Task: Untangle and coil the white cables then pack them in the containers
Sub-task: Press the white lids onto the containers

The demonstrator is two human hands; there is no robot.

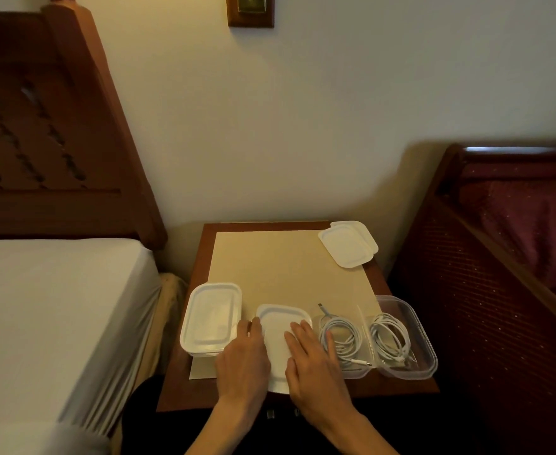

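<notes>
On the nightstand (pixel 184 394), between two beds:
Boxes: four. One lidded at my left (pixel 210 318); one under my hands (pixel 281 336), its lid on; two open at my right (pixel 347 372) and (pixel 429 349).
Cables: two white coils that I can see, one in each open box (pixel 340 338) and (pixel 389 334). I cannot see into the lidded boxes.
Spare lids: two, stacked at the far right corner (pixel 348 244).
Mat: one beige sheet (pixel 279 267) under it all.
Left hand (pixel 243 359): flat, fingers straight, pressing the left edge of the middle lid.
Right hand (pixel 312 359): flat, fingers spread, pressing the lid's right side.
</notes>
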